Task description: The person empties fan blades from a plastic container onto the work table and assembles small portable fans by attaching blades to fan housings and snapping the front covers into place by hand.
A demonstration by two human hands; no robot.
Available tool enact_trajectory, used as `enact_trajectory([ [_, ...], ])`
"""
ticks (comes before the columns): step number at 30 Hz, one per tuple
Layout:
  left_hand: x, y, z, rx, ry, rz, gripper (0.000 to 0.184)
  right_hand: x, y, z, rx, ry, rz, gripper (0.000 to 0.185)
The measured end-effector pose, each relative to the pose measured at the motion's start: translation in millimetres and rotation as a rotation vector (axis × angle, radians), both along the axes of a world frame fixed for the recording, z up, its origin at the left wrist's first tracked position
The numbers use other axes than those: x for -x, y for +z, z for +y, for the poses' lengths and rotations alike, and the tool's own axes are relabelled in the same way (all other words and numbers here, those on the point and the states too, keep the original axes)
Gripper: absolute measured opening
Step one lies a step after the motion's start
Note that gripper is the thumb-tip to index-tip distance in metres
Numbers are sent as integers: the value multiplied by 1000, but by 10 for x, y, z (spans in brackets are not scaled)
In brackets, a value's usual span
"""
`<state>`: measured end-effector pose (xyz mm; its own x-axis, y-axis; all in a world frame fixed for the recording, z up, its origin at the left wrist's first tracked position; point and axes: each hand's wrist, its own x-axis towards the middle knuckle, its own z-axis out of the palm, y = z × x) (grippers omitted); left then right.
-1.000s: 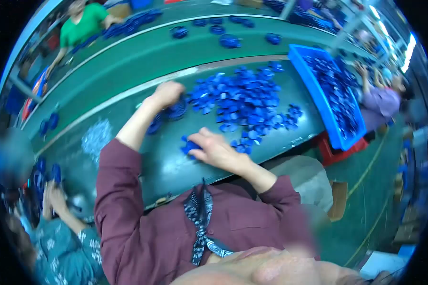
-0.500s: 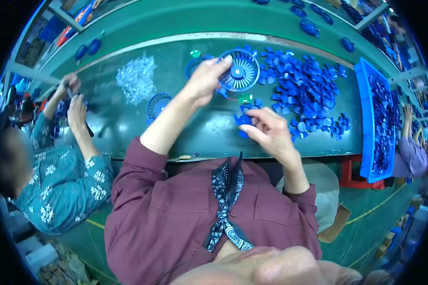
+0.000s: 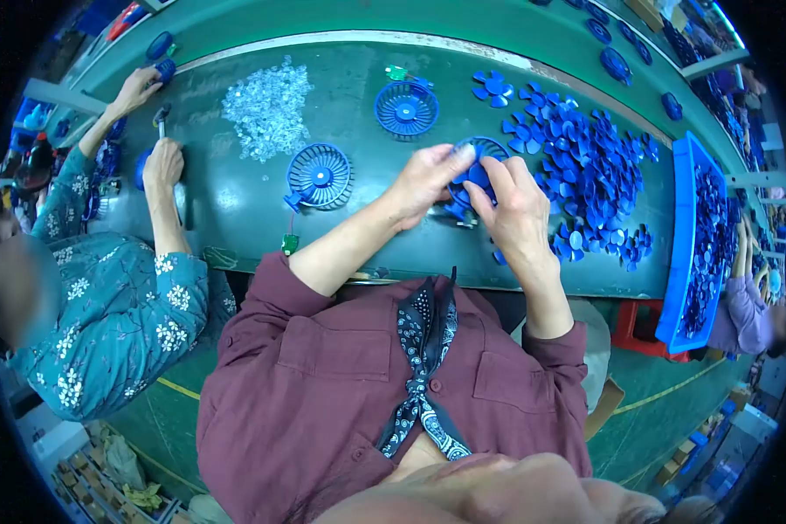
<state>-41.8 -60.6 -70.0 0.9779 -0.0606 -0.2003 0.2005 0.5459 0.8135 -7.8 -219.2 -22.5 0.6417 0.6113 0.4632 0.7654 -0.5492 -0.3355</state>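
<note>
Held cage: the round blue cage [image 3: 492,148] is in the left grip, partly hidden by fingers, raised just over the tabletop [image 3: 393,249].
Left hand [image 3: 430,182]: its grip is clamped on the near-left rim, thumb across the edge.
Right hand [image 3: 517,205]: fingers bent at the cage's face; whether they are clamped on a blade there, I cannot tell.
Work done: the cage seems partway through getting its blade; whether that is seated is hidden.
Work left: two more cages, one [image 3: 406,110] beyond and left of the grip, one [image 3: 320,176] to its left, show bare ribs and look bladeless. The blade pile [image 3: 589,166] right of the grip remains large.
Since half a second ago: the right hand, then apart from the cage and pinching a blade, is now at it; the farther loose cage, then mostly behind the left hand, shows whole.
Clear pieces [image 3: 266,105]: heaped left of the grip, beyond the nearer loose cage.
Blue tray [image 3: 679,244]: far right of the grip, past the pile, holding many blue pieces.
</note>
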Motion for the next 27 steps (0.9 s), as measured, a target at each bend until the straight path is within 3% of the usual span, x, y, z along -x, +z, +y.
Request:
enact_trajectory([
  [4, -9, -27, -28, -110, 149, -105, 35, -49, -63, 82, 52, -4, 10, 37],
  [6, -26, 0, 0, -128, 205, -149, 35, -58, -69, 101, -123, 22, 46, 43],
  [9, -20, 58, 65, -172, 212, -156, 37, -158, -9, 60, -206, -14, -127, 52],
  [10, -27, 30, 62, -182, 233, -178, 35, -202, 10, 35, -204, -16, -64, 53],
  [12, -18, -10, 100, -288, 181, -202, 34, -266, 14, -32, -129, -7, 394, 50],
  [13, -9, -24, 121, -397, 133, -231, 33, -313, -43, -16, -348, 84, 869, 43],
  [19, -56, -33, 187, -524, 191, -191, 31, -511, -231, 80, -176, 83, 861, 36],
  [20, -97, -111, 179, -512, 240, -180, 31, -601, -185, 98, -115, 95, 943, 35],
  [21, -121, -143, 176, -774, 323, -223, 34, -720, -130, 137, -59, 92, 1032, 31],
  [22, -116, -95, 160, -733, 402, -211, 35, -865, -74, 187, -4, 93, 1116, 27],
  [24, -143, -71, 251, -792, 493, -238, 38, -1179, -55, 296, -141, 42, 1077, 24],
  [26, -143, -12, 336, -1077, 633, -382, 35, -1529, -32, 373, -398, -47, 1113, 24],
  [27, -147, -36, 378, -1356, 671, -451, 36, -1727, -87, 387, -604, -34, 1171, 25],
])
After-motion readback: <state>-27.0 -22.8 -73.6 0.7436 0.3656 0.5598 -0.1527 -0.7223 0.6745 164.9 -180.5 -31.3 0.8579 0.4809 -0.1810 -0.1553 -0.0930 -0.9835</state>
